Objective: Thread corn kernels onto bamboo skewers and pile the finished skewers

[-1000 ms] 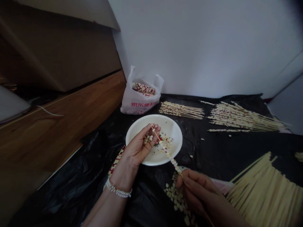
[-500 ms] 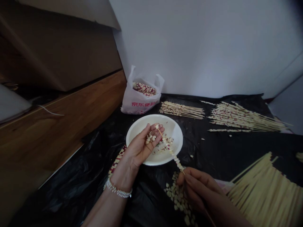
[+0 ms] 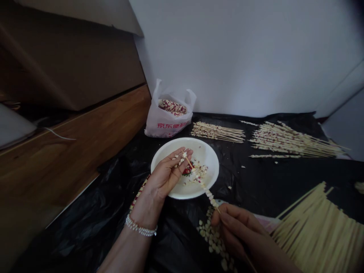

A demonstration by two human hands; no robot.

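My left hand point(image 3: 163, 178) is cupped over the white bowl point(image 3: 212, 161), holding corn kernels point(image 3: 176, 160) between thumb and fingers. My right hand point(image 3: 241, 229) grips a thin wooden skewer point(image 3: 209, 194) strung with pale kernels along its middle. Its bare tip meets a kernel at the left fingertips. Loose kernels and a red and green patch show in the bowl. More pale kernels point(image 3: 213, 239) lie on the black plastic sheet beside my right hand, which hides part of them. A red-and-cream corn cob point(image 3: 138, 194) is partly covered by my left wrist.
Behind the bowl stands a white plastic bag point(image 3: 167, 123) of corn cobs. Bundles of filled skewers point(image 3: 217, 132) and a larger pile point(image 3: 287, 142) lie along the white wall. Bare skewers point(image 3: 324, 231) fan out at the right. A wooden board point(image 3: 113, 121) borders the left.
My left thumb and fingers have closed in around the kernels, and the palm has turned less upward. The skewer has shifted slightly left; the red patch in the bowl shows more.
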